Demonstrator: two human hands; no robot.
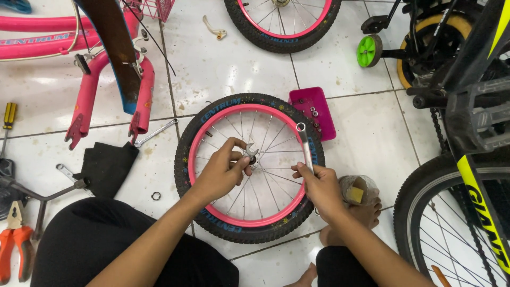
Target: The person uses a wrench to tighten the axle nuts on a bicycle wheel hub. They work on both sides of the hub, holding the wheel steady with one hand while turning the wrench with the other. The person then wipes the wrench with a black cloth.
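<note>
While flat on the tiles, one pink wheel, two grips pinching two spanners.

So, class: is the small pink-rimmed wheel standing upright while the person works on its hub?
No. The wheel lies flat on the tiled floor, with the left hand at its hub and the right hand holding a wrench.

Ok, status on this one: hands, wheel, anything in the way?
Left hand holds small wrench at hub. Right hand grips long spanner. Pink-rimmed wheel flat on floor. Pink parts tray touches tyre.
</note>
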